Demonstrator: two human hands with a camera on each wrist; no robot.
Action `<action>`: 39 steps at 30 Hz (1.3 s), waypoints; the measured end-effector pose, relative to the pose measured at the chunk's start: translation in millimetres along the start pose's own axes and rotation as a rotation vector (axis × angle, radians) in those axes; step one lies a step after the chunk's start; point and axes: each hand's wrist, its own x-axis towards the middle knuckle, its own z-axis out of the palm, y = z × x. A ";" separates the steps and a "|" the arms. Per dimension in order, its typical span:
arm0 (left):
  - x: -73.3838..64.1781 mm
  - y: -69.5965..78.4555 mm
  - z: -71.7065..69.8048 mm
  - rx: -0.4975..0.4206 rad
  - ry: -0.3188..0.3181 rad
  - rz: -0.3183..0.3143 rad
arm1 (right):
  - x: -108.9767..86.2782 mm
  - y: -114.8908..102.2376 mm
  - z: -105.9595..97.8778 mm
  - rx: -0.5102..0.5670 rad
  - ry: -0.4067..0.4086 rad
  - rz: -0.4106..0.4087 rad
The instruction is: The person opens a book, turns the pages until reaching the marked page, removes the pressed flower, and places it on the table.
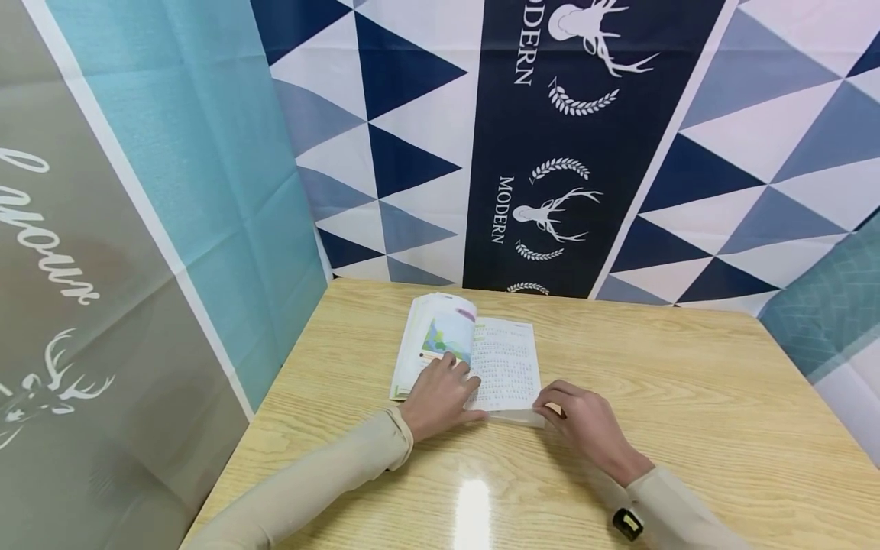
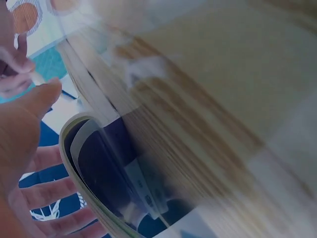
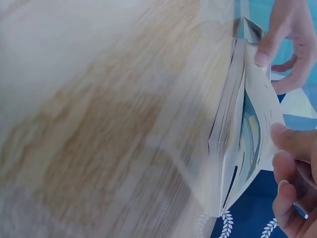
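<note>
An open book (image 1: 505, 359) lies on the wooden table, its left side thick with pages and bearing a coloured picture, its right side covered in printed text. My left hand (image 1: 438, 393) rests across the lower part of the book near the fold, fingers spread over the paper. At the bottom right corner, my right hand (image 1: 584, 424) pinches a page between thumb and fingers. That page (image 3: 265, 106) bows up from the stack in the right wrist view, with a coloured page showing beneath. The left wrist view shows the curled left pages (image 2: 81, 144) beside my left fingers.
The light wooden table (image 1: 660, 382) extends around the book, with a bright reflection at its front. Behind it hangs a patterned cloth (image 1: 419, 153) with triangles and deer heads; a grey and teal cloth (image 1: 206, 198) hangs along the left side.
</note>
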 end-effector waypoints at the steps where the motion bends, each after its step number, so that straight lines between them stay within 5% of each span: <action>1: -0.1 0.5 -0.1 0.011 -0.003 0.006 | 0.4 -0.5 -0.5 0.009 0.005 0.006; 12: 0.7 0.4 -0.4 -0.002 0.077 -0.033 | 4.4 -2.9 -8.0 0.046 0.076 0.070; 21: 0.0 -3.5 -5.0 -0.092 0.138 -0.172 | -4.1 -2.6 -2.7 0.006 -0.046 0.112; 33: -1.2 -11.7 -6.0 -0.036 0.135 -0.142 | -12.0 -3.0 1.4 -0.091 -0.278 0.131; 39: -4.2 -11.5 -3.6 -0.021 0.141 -0.140 | -13.1 -1.7 1.7 -0.102 -0.262 0.108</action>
